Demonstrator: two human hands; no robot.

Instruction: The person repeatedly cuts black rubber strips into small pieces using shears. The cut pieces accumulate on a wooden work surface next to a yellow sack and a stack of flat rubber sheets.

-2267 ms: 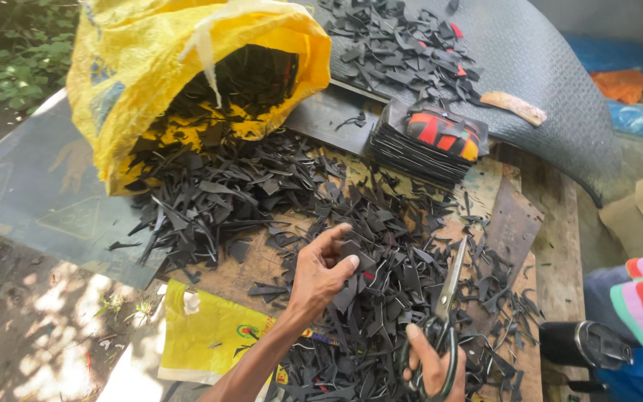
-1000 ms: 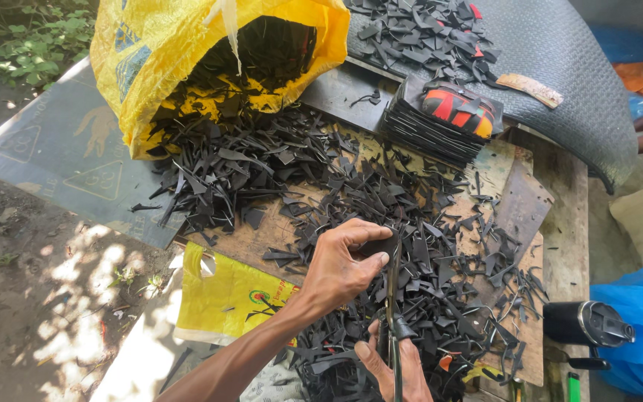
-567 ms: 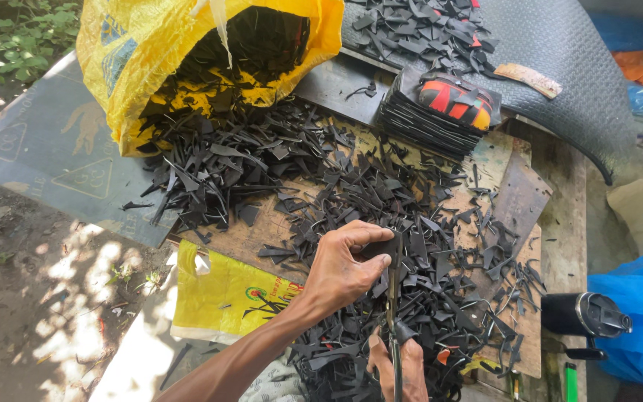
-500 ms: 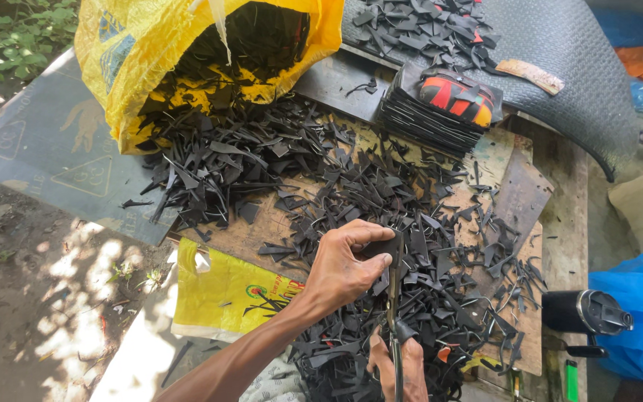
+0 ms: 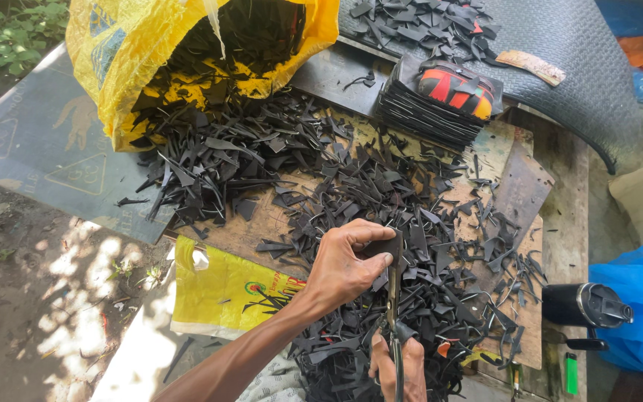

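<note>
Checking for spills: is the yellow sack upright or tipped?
Tipped: the yellow sack lies on its side, black scraps spilling from its mouth.

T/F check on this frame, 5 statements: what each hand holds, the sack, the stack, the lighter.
1. The left hand pinches a black piece between thumb and fingers. True.
2. The right hand holds a hammer. False: it grips scissors, blades pointing up at the pinched piece.
3. The yellow sack lies open, with black scraps spilling from its mouth. True.
4. The stack of black sheets is topped by a plain white sheet. False: the top one is red, orange and black.
5. A green lighter lies near the black flask. True.
</note>
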